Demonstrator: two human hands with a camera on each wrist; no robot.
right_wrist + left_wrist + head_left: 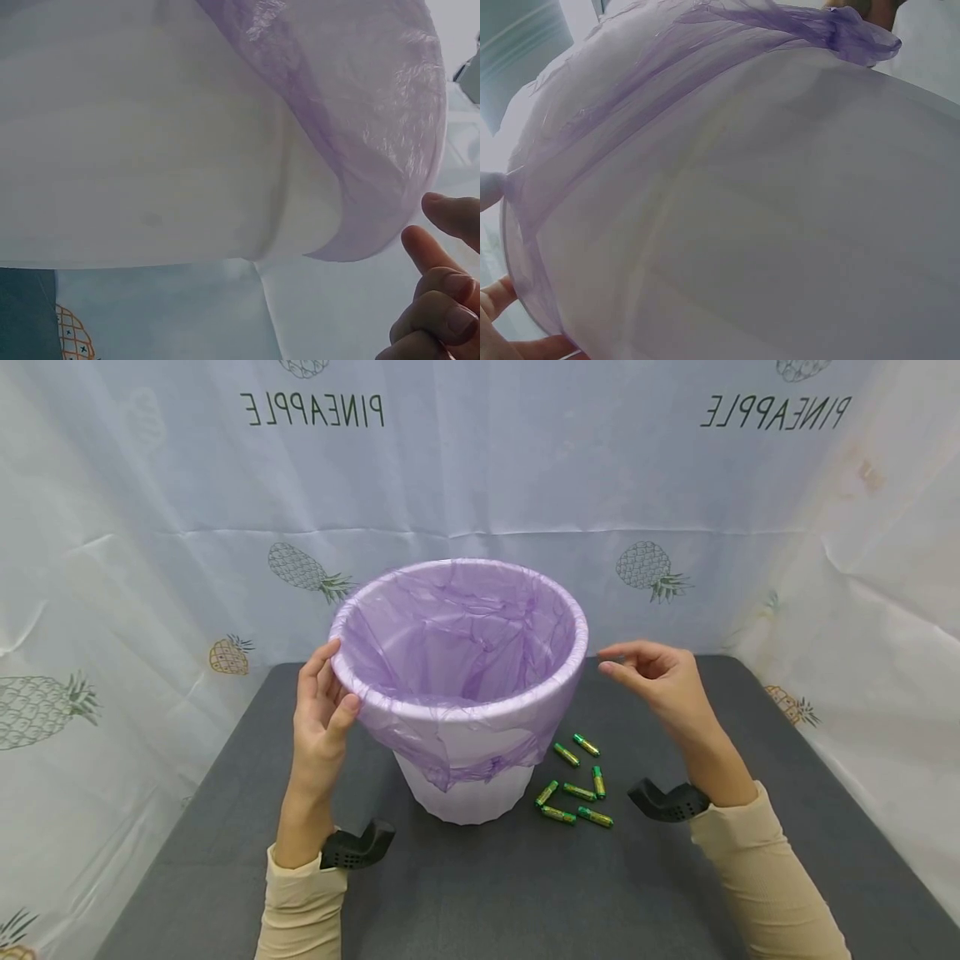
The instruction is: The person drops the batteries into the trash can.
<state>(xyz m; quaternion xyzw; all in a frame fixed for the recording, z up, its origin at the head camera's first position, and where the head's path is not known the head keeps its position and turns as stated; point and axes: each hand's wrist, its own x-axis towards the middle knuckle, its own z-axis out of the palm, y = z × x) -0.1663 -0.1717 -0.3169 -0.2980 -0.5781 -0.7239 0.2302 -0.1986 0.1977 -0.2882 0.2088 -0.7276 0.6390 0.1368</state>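
Note:
A white trash bin (462, 797) stands upright, lined with a translucent purple bag (480, 643) folded over its rim. My left hand (318, 727) holds the left side of the bagged rim, with the thumb in front and the fingers farther back. In the left wrist view, parts of that hand show at the edge of the bag (592, 135). Just right of the rim, my right hand (656, 681) is raised, its thumb and index finger apart with nothing between them. The right wrist view shows those fingers (427, 251) close beside the bag's edge.
Several green and yellow batteries (579, 792) lie scattered on the dark table (480, 902), right of the bin's base. A pale curtain (480, 468) printed with pineapples hangs behind and at both sides. Each wrist wears a black camera mount (671, 802).

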